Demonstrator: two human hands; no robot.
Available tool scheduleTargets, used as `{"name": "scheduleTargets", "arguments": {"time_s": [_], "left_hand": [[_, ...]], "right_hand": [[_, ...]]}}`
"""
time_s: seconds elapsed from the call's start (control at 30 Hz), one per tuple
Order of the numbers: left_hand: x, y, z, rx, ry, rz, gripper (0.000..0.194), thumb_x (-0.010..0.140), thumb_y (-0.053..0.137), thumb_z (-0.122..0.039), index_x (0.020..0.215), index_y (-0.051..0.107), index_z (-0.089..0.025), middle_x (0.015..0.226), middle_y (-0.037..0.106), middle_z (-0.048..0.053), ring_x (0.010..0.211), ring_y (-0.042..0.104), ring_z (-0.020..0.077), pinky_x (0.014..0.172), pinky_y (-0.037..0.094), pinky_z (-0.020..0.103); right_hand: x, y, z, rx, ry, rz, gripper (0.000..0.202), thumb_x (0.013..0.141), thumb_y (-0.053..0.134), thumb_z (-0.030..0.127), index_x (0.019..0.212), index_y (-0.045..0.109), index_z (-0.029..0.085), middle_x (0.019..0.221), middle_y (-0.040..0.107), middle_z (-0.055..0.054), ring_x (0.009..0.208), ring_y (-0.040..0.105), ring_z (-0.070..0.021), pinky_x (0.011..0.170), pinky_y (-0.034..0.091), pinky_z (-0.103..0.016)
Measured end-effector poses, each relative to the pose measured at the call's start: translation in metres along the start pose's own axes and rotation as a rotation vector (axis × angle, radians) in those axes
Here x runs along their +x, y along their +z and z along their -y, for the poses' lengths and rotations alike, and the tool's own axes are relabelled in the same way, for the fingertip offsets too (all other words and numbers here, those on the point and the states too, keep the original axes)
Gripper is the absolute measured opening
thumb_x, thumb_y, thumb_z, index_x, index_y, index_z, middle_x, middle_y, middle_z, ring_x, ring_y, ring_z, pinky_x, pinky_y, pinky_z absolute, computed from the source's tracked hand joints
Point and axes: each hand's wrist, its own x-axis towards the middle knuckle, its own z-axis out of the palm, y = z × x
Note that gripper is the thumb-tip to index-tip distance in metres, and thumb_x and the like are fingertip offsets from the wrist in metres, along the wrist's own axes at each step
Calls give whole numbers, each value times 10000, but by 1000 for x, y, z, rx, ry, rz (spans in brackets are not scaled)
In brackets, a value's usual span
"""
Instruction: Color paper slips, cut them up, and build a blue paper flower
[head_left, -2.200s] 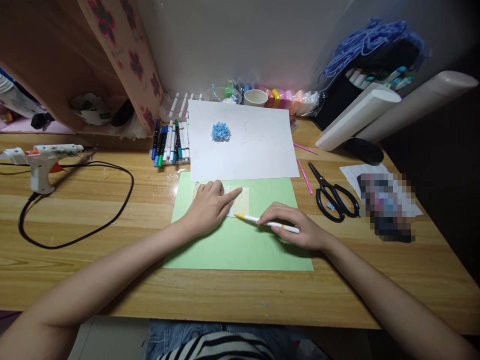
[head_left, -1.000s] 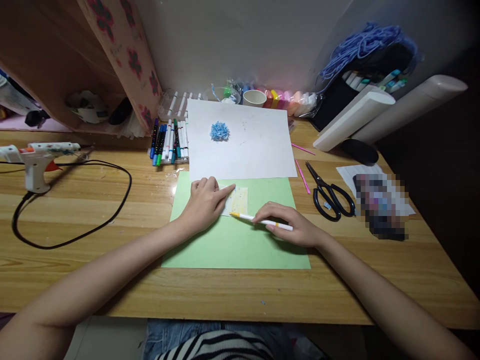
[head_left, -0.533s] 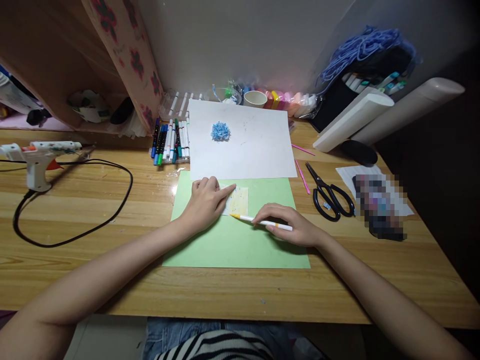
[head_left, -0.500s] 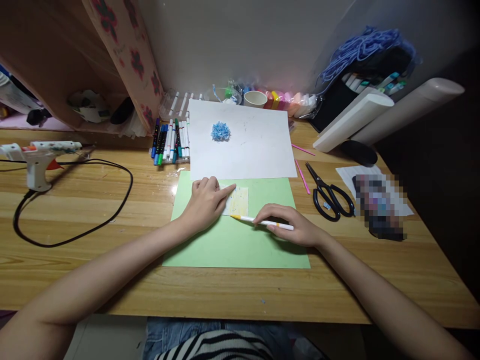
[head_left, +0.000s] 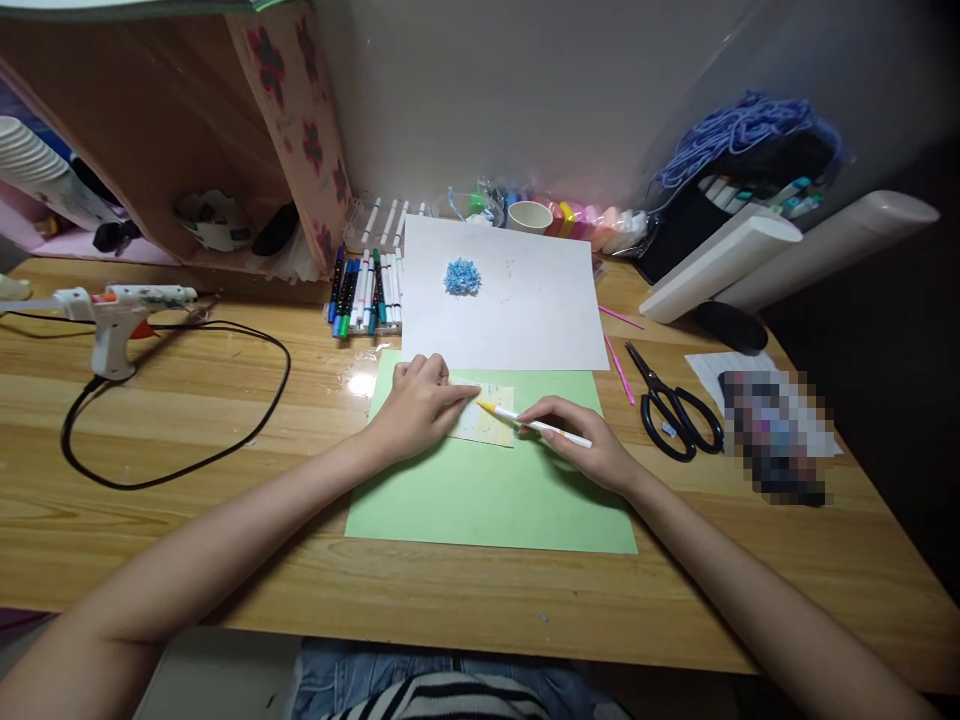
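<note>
My right hand (head_left: 574,440) grips a white marker (head_left: 566,435) with a yellow tip. That tip touches a small white card (head_left: 487,427), whose right part is coloured pale yellow. My left hand (head_left: 418,410) lies over the card's left part, index finger stretched across it and the other fingers bent, pressing it down. Under the card is a light green sheet (head_left: 487,515). A larger white sheet (head_left: 525,320) lies behind, carrying a fluffy blue pile of shreds (head_left: 462,276).
Black-handled scissors (head_left: 679,415) and a thin pink stick (head_left: 620,370) lie to the right. Several markers (head_left: 365,292) stand left of the white sheet. A glue gun (head_left: 124,325) with a looped black cord sits at left. White rolls (head_left: 724,262) lean at back right.
The marker's tip has moved up from the card's lower edge to beside my left index finger. My view has shifted, so everything sits further right.
</note>
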Motion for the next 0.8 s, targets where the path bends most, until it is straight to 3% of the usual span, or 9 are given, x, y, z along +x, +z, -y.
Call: {"name": "scheduleTargets", "arguments": {"time_s": [0.27, 0.47, 0.67, 0.8], "left_hand": [[1, 2, 3, 29, 36, 25, 275, 919, 488, -324, 1138, 651, -349, 868, 472, 47, 854, 421, 209, 743, 249, 348], [1, 4, 4, 14, 44, -3, 264, 925, 482, -327, 1117, 663, -336, 862, 479, 43, 848, 423, 198, 757, 254, 347], [1, 4, 3, -5, 46, 0, 265, 922, 488, -333, 1112, 672, -313, 867, 489, 52, 856, 426, 201, 767, 262, 354], [3, 4, 6, -79, 3, 26, 264, 929, 480, -340, 1106, 675, -321, 867, 486, 49, 853, 433, 195, 746, 272, 338]], "right_hand": [[-5, -7, 1, -71, -119, 165, 200, 895, 502, 289, 981, 650, 185, 890, 657, -76, 823, 616, -197, 750, 462, -328], [-4, -4, -1, -48, -22, 12, 193, 906, 489, 270, 1029, 618, 195, 936, 655, -72, 876, 616, -197, 784, 460, -332], [-6, -6, 2, -107, -134, 182, 179, 872, 504, 212, 989, 638, 190, 907, 655, -72, 836, 614, -195, 763, 464, -329], [-5, -4, 3, -119, -97, 107, 208, 887, 485, 193, 1048, 615, 209, 959, 644, -66, 884, 607, -192, 789, 460, -327]]}}
